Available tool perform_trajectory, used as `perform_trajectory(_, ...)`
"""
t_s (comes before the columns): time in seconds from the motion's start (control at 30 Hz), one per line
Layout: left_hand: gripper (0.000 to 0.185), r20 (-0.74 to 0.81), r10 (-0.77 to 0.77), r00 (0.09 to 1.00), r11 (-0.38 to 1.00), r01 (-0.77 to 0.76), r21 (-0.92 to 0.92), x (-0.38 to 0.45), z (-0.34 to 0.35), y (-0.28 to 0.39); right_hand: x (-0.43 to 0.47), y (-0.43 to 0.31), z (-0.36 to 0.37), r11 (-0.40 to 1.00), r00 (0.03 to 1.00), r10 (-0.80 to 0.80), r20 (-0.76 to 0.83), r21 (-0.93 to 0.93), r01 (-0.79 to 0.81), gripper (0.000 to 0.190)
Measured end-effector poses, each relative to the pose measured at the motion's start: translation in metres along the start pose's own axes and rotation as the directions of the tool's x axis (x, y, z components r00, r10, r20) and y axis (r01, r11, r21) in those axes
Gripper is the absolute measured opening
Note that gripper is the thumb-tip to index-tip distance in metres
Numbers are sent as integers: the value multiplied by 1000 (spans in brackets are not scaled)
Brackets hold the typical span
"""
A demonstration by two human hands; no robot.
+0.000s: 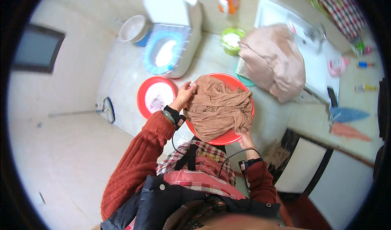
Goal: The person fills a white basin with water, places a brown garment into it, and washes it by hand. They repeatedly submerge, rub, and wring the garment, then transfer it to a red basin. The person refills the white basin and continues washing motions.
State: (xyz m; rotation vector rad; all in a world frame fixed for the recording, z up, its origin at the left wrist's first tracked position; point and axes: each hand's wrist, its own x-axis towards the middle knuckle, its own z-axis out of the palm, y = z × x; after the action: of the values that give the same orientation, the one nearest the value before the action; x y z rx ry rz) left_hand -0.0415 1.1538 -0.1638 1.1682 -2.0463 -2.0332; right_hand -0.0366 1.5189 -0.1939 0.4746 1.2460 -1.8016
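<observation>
In front of me a red plastic basin [232, 80] is heaped with wrinkled brown cloth [217, 107] that hangs over its left edge. My left hand [185, 93] grips the basin's rim at the upper left, its fingertips against the cloth. At the lower right, my right hand [245, 139] holds the rim, most of its fingers hidden beneath. A second red basin [140, 97], with foamy whitish water in it, stands on the floor to the left.
Beyond are a toilet [193, 37] with a blue seat cover and a green bucket [225, 48]. A large pinkish fabric bundle [275, 62] rests against the sink [328, 51] at the right. A long-handled brush [108, 110] leans at the left wall. Cables hang by both wrists.
</observation>
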Motion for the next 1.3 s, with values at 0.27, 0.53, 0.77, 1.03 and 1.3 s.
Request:
perform_trajectory(0.27, 138, 180, 324, 929, 473, -323, 820, -147, -135, 72, -16, 6, 205, 990, 940, 44, 337, -138, 3, 50)
perform_trajectory(0.53, 112, -27, 287, 958, 661, -178, 729, -164, -370, 33, 19, 95, 414, 901, 830, 253, 497, -434, -15, 45)
perform_trajectory(0.77, 65, -368, 290, 883, 648, 102, 755, -215, -511, -8, 58, 186, 552, 798, 651, 509, 562, -593, -112, 36)
perform_trajectory(1.03, 139, -538, -23, 843, 618, 435, 655, -269, -578, -4, 59, 238, 686, 723, 505, 621, 600, -688, -72, 44)
perform_trajectory(1.3, 107, -774, 227, 591, 742, 410, 531, -247, -599, -32, 82, 246, 740, 678, 434, 616, 657, -723, 132, 37)
